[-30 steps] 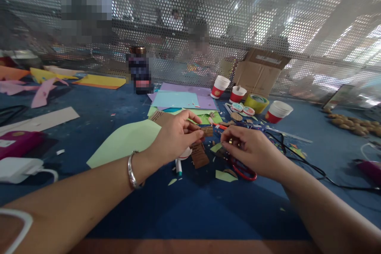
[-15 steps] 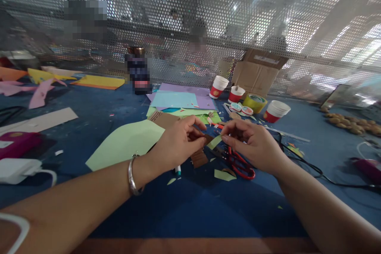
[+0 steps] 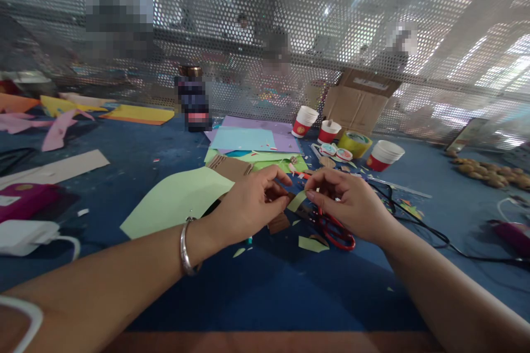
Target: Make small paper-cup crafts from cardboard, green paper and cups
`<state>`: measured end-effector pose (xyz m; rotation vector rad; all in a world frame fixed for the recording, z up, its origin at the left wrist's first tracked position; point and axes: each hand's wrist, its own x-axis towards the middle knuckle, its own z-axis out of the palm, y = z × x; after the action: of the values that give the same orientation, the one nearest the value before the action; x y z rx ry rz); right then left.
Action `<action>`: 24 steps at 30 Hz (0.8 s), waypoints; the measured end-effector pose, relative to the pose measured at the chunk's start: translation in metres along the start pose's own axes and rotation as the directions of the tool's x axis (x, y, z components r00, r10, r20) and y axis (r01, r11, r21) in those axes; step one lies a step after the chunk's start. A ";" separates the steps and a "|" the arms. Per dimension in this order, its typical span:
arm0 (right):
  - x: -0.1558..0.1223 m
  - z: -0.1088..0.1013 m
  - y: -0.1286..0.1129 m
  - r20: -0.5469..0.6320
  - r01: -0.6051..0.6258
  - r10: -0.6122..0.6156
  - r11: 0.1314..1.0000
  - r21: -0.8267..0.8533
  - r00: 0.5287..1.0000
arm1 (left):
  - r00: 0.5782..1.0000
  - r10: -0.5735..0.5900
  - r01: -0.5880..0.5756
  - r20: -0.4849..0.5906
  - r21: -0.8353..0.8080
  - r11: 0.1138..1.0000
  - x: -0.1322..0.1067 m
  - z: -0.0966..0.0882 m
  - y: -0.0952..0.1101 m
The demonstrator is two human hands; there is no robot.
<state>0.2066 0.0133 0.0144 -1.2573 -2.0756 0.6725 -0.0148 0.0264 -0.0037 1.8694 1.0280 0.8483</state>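
Head cam: we've got both hands out over the blue worktop (image 3: 265, 298), close together approx. mid-view. Our R hand (image 3: 348, 201) has its grip pinched shut, thumb vs. index, on one end of a pale green paper strip (image 3: 297, 200); the strip's other end points at our L hand (image 3: 254, 198), in the gap betw. the two. L grip is part-closed, thumb and fingertips near each other w/ a narrow gap; brown cardboard shows at the thumb tip, but we can't tell if it's held.

Red-handled scissors (image 3: 342, 238) lie below our R hand, blades toward the strip; can't tell if they touch the hand. Corrugated cardboard piece (image 3: 278, 223) sits under the L fingertips, green paper scrap (image 3: 313, 244) nearer us. Lg. pale green sheet (image 3: 174, 201) is L of our L hand, partly behind the wrist w/ the silver bracelet (image 3: 185, 245). Further back: lt. blue sheet (image 3: 243, 138) on a purple sheet (image 3: 285, 135), then yellow tape roll (image 3: 355, 144) betw. red-and-white paper cups (image 3: 385, 155).
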 end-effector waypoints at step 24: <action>0.000 0.000 0.001 0.003 -0.004 0.004 1.000 -0.010 1.000 | 0.999 0.015 -0.016 0.041 0.015 1.000 -0.002 0.001 0.003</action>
<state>0.2073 0.0133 0.0144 -1.2669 -2.0813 0.6673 -0.0139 0.0232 -0.0023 1.9020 0.9982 0.8104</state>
